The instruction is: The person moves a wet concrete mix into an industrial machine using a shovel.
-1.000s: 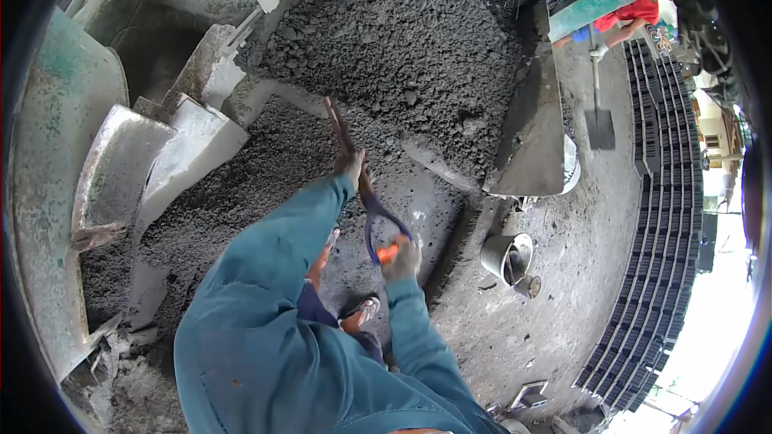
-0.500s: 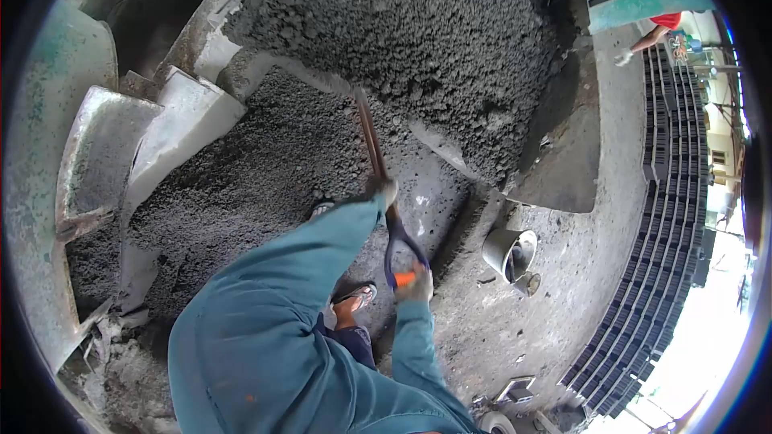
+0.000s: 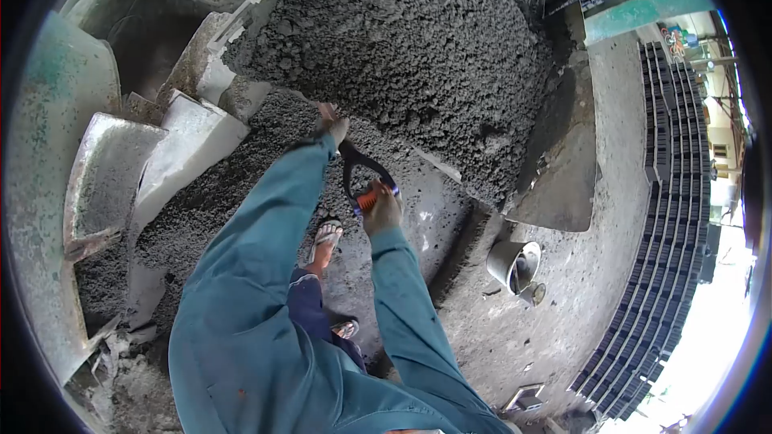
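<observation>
The largest thing is a heap of dark grey, crumbly material (image 3: pixel 410 40), which fills the upper middle of the view. On the right side, long rows of dark blocks (image 3: pixel 674 201) lie on the ground in a curve. At the left edge there is a big panel with worn green paint (image 3: pixel 60 104), and a grey sheet (image 3: pixel 555 165) leans beside the right part of the heap. Smaller than these is the D-handled tool (image 3: pixel 367 161); it is in front of the person, near the lower edge of the heap, its shaft toward the heap. Its far end I cannot make out. A pale bucket (image 3: pixel 503 267) is tilted on the floor, to the right and well apart from the tool. The left hand (image 3: pixel 340 128) is clamped with its fingers around the shaft. The right hand (image 3: pixel 383 212) has the fingers closed on the orange grip (image 3: pixel 367 198) of the handle. The smallest is a round container (image 3: pixel 538 294), just beside the bucket; whether they touch, I cannot tell.
</observation>
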`<action>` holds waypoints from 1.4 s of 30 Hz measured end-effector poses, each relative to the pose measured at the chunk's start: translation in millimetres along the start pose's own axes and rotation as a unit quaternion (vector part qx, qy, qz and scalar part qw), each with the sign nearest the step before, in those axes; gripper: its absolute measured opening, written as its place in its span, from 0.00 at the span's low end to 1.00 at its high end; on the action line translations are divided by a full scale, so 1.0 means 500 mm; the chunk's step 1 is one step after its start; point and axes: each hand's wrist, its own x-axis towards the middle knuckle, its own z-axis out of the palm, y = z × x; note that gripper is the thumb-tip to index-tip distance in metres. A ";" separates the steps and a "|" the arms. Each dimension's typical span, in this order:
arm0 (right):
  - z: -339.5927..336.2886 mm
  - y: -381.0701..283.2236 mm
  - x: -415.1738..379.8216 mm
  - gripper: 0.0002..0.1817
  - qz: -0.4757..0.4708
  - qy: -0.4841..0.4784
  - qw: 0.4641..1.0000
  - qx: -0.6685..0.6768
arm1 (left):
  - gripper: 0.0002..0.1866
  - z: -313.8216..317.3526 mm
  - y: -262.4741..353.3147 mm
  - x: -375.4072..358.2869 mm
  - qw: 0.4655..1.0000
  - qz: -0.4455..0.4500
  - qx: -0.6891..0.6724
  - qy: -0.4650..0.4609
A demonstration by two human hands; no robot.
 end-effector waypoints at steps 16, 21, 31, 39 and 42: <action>-0.392 -0.030 -0.656 0.24 0.225 0.081 0.936 0.257 | 0.12 0.182 -0.350 -0.587 0.899 -0.290 -0.299 -0.134; -0.446 -0.111 -0.872 0.16 0.032 -0.019 0.979 0.202 | 0.18 0.076 -0.471 -0.576 0.901 -0.366 -0.209 -0.101; -0.219 -0.035 -1.502 0.20 0.683 0.363 0.355 0.525 | 0.21 0.164 -0.851 -1.052 0.829 -0.517 -0.160 -0.140; -0.327 -0.056 -1.588 0.07 0.770 0.395 0.425 0.266 | 0.12 0.280 -1.125 -1.232 0.732 -0.661 -0.082 -0.140; -0.211 0.053 -1.525 0.06 0.752 0.295 0.555 0.199 | 0.10 0.289 -1.113 -1.081 0.795 -0.585 -0.109 -0.115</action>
